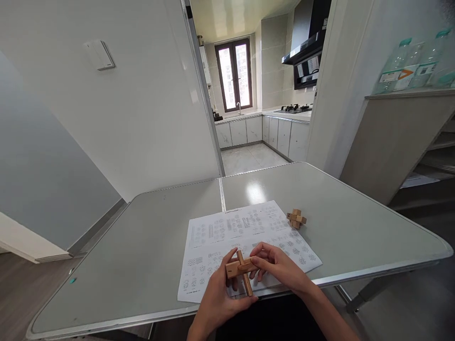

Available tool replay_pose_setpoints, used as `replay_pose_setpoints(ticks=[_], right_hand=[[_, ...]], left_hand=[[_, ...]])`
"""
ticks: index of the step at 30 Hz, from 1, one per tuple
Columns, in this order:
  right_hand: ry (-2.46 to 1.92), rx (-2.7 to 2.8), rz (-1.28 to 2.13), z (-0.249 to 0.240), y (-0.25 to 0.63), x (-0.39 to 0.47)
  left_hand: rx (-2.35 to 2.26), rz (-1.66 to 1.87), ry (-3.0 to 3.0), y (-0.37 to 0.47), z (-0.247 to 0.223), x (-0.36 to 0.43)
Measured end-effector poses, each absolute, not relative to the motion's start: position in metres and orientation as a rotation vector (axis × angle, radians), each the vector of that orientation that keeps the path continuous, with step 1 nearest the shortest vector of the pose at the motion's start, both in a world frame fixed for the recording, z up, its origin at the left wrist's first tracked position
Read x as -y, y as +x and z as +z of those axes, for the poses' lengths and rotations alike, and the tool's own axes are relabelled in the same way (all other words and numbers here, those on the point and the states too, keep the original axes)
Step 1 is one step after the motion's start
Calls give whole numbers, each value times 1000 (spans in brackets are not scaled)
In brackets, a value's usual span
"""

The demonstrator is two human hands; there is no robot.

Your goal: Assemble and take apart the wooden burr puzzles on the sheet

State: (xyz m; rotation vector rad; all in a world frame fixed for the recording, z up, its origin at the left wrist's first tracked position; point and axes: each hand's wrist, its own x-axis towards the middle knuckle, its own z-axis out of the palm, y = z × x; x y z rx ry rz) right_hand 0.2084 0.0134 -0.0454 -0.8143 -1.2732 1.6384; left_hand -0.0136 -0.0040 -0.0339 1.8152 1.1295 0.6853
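Between my two hands is a wooden puzzle (pixel 232 270), made of a block with a round rod (pixel 248 285) crossing it. My left hand (pixel 222 293) is closed around the left side, with its thumb near the rod's lower end and a fingertip near its upper end. On the right, my right hand (pixel 275 266) pinches the block's other end between thumb and fingers. Beneath the hands lies a paper sheet (pixel 209 232) printed with small diagrams. A second wooden puzzle (pixel 296 219), cross-shaped, sits at the sheet's right edge, apart from both hands.
The grey folding table (pixel 159 251) has a metal rim and a seam across it. A small teal object (pixel 73 280) lies near its left edge. Plastic bottles (pixel 393 68) stand on a cabinet (pixel 377 142) at the right. A doorway opens to a kitchen behind.
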Motion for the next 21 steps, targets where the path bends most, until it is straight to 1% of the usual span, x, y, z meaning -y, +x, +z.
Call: replay_pose_setpoints(ticks=[21], right_hand=[[-779,1223,1644,-51,211,-14]], left_hand=[[-1244,668,1792,-14,-38,3]])
